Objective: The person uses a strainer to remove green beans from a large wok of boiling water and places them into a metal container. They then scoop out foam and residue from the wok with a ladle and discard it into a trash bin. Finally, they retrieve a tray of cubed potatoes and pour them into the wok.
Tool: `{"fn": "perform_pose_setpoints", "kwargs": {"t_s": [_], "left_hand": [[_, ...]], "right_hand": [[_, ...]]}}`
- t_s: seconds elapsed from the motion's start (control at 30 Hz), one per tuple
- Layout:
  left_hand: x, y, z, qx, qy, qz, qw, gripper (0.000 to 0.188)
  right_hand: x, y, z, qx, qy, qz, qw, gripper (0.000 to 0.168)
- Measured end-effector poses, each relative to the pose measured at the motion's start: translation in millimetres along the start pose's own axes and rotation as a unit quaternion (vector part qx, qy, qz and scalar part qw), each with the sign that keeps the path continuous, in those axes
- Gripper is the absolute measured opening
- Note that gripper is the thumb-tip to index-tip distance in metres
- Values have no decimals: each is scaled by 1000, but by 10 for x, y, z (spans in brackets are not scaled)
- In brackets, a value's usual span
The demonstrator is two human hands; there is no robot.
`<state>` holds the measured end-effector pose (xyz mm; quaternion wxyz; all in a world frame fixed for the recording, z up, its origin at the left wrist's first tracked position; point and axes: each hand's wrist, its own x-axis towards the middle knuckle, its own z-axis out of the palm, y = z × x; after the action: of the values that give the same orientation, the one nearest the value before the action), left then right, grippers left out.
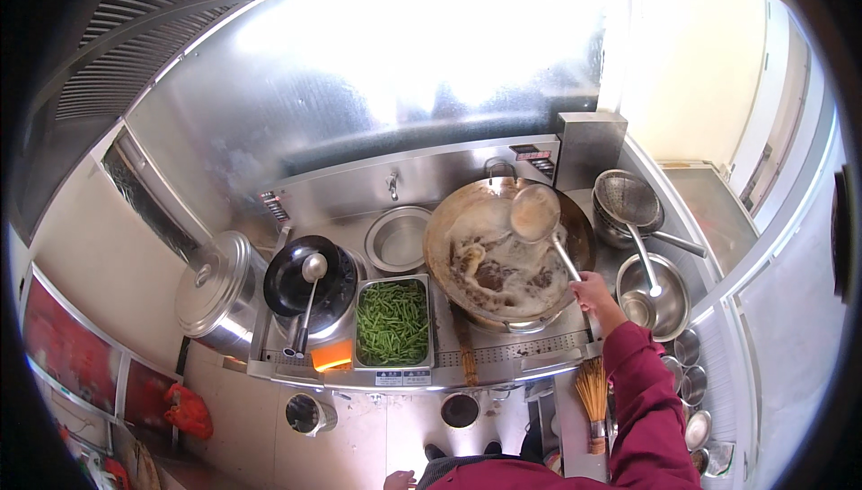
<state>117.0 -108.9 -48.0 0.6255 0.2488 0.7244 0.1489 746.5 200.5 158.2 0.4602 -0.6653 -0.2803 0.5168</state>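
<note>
My right hand [594,293] grips the metal handle of a long ladle or skimmer [536,213]. Its round head is over the far right part of a large wok [441,274], above pale foam. Brownish, foaming liquid [495,277] fills much of the wok, with darker patches near the middle; anything under the foam is hidden. At the bottom edge, my left hand [400,480] is low beside my body, partly cut off, with no object visible in it. Left of the wok, a rectangular steel pan [429,328] holds cut green beans [392,322].
A black wok [283,288] with a ladle [314,266] in it stands left, near a lidded stockpot [219,288]. A round basin [397,241] sits below the tap [392,185]. Strainers [628,197] and a steel bowl [663,288] are right. Bamboo brushes [591,389] lie near the front.
</note>
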Motion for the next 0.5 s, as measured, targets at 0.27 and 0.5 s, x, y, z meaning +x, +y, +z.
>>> {"fn": "perform_pose_setpoints", "kwargs": {"t_s": [0.27,0.5], "left_hand": [[38,51,24,6,-5,20,1000,38],[-63,58,22,15,4,-1,1000,38]], "right_hand": [[669,522,-287,-382,146,-206,889,13],[229,184,236,-105,-119,109,981,7]]}}
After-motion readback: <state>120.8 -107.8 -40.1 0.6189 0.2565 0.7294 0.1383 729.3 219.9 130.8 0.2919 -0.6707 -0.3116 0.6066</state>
